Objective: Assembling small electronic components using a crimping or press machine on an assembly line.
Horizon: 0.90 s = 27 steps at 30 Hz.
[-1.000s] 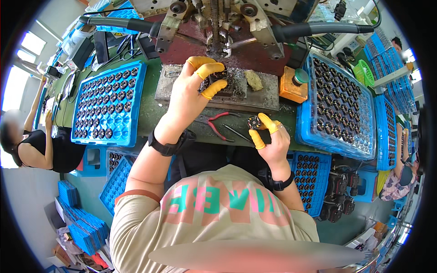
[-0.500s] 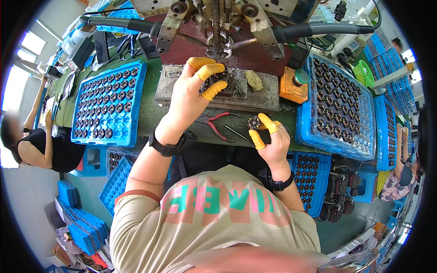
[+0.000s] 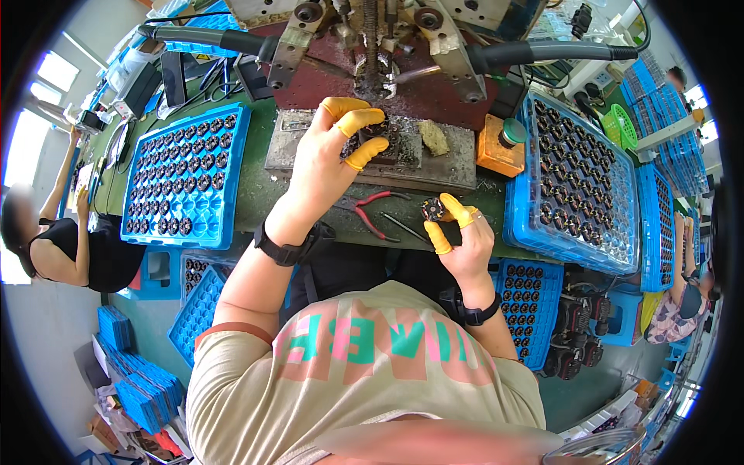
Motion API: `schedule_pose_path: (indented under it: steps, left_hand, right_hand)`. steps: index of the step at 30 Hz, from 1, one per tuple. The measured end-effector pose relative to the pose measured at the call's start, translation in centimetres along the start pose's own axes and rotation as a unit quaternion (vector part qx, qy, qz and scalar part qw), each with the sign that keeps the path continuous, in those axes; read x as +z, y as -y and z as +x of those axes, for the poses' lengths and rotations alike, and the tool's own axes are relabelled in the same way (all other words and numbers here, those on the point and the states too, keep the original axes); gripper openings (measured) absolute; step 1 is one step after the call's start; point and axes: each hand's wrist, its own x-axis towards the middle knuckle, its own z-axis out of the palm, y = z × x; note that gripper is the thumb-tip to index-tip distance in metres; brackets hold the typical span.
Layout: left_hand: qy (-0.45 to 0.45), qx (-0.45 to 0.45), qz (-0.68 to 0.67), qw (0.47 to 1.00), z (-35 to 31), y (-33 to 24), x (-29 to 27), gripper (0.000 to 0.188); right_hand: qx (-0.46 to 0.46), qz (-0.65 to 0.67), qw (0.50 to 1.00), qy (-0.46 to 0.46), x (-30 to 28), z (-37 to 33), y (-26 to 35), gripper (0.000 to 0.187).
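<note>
At the metal fixture block [image 3: 446, 167], my left hand [image 3: 322, 159], in yellow finger cots, curls its thumb and fingers round a dark round part [image 3: 372, 138]. The fingers hide much of that part. To its right and nearer me, my right hand [image 3: 465, 240], also in yellow finger cots, pinches a small round motor stator [image 3: 432, 208] above the bench edge. Two angled soldering irons [image 3: 535, 53] point inward on the machine [image 3: 341, 93] just beyond my left hand.
Red-handled pliers [image 3: 368, 213] and a thin metal rod [image 3: 407, 229] lie between my hands. An orange box [image 3: 498, 159] with a green-lidded jar stands right of the block. Blue trays of stators flank me, left [image 3: 239, 147] and right [image 3: 573, 252]. A co-worker [image 3: 74, 240] sits at far left.
Both hands stay almost where they were, each still holding its part. No clear movement of the tools or trays shows.
</note>
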Motion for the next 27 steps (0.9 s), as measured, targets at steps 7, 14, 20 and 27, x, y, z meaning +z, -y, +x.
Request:
schedule_pose_path:
  steps: [7,14,20,27]
  left_hand:
    - [-0.013,-0.013,-0.024,1.0,0.0,-0.2,0.3,0.033]
    - [-0.026,-0.042,-0.05,0.998,-0.2,-0.5,0.4,0.044]
    - [-0.01,-0.098,-0.082,0.992,0.3,-0.8,-0.2,0.049]
    - [0.019,-0.114,-0.077,0.99,0.3,-0.5,-0.2,0.052]
  right_hand:
    - [-0.008,-0.003,1.0,-0.004,0.0,0.1,0.0,0.043]
    - [-0.001,-0.011,1.0,-0.004,0.0,0.0,0.1,0.043]
    - [0.009,-0.005,1.0,0.004,0.0,0.1,0.1,0.044]
    - [0.014,-0.005,1.0,0.009,-0.1,0.1,0.3,0.044]
